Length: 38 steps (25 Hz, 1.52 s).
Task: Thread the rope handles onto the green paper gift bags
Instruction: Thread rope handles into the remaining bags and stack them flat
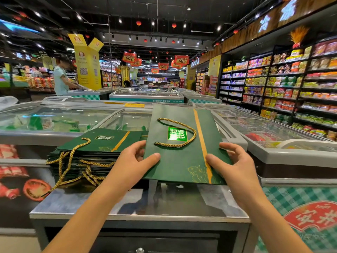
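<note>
Both hands grip one flat dark-green paper gift bag (175,161) with an orange stripe by its lower corners, the left hand (135,157) and right hand (231,161) each with thumb on the face and fingers curled round the edge, holding it above a brushed-steel counter (127,203) in a supermarket aisle. A twisted gold rope handle (182,136) loops across the bag's face, both ends apparently through their holes; its far side is hidden. Just to the left, a stack of matching green bags (91,152) trails gold ropes and looks finished. No unthreaded bags or loose ropes show, so how many remain is unclear.
</note>
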{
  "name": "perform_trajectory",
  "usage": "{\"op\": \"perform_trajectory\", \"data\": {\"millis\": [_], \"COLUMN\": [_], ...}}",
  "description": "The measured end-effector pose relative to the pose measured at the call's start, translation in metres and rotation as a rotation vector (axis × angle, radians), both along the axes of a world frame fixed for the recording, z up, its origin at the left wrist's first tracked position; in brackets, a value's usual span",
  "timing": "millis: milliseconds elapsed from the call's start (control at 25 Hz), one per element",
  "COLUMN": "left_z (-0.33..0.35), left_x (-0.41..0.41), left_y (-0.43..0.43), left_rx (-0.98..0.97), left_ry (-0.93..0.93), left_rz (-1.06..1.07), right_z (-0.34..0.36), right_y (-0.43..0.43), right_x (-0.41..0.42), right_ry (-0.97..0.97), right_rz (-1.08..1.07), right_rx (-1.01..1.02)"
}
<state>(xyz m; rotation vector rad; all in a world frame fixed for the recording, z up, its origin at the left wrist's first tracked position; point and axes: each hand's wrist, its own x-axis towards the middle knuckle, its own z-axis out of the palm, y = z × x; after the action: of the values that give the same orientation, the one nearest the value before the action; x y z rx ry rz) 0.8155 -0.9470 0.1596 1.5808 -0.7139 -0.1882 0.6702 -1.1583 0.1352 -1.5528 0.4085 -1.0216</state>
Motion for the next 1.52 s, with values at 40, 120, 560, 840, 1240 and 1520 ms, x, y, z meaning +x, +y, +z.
{"op": "perform_trajectory", "data": {"millis": [40,120,560,840,1240,1520], "left_z": [0.004,0.013,0.023,0.013,0.03,-0.002], "left_x": [0.006,0.018,0.069,0.078,0.113,0.139], "left_y": [-0.006,-0.021,-0.086,-0.097,-0.137,-0.186], "left_rx": [-0.006,0.027,0.46,0.645,0.707,0.989], "left_ry": [-0.015,-0.089,-0.338,-0.42,-0.742,-0.731], "left_rz": [0.004,-0.005,0.021,0.04,0.047,-0.093], "right_z": [0.007,0.022,0.05,0.025,0.042,0.016], "right_y": [-0.006,-0.021,-0.082,-0.089,-0.109,-0.126], "right_x": [0.004,0.014,0.06,0.068,0.113,0.156], "right_ry": [0.025,0.109,0.606,0.732,0.755,1.032], "right_rz": [-0.029,-0.078,-0.08,-0.044,-0.06,0.052], "right_rx": [-0.024,-0.098,-0.528,-0.603,-0.821,-0.874]}}
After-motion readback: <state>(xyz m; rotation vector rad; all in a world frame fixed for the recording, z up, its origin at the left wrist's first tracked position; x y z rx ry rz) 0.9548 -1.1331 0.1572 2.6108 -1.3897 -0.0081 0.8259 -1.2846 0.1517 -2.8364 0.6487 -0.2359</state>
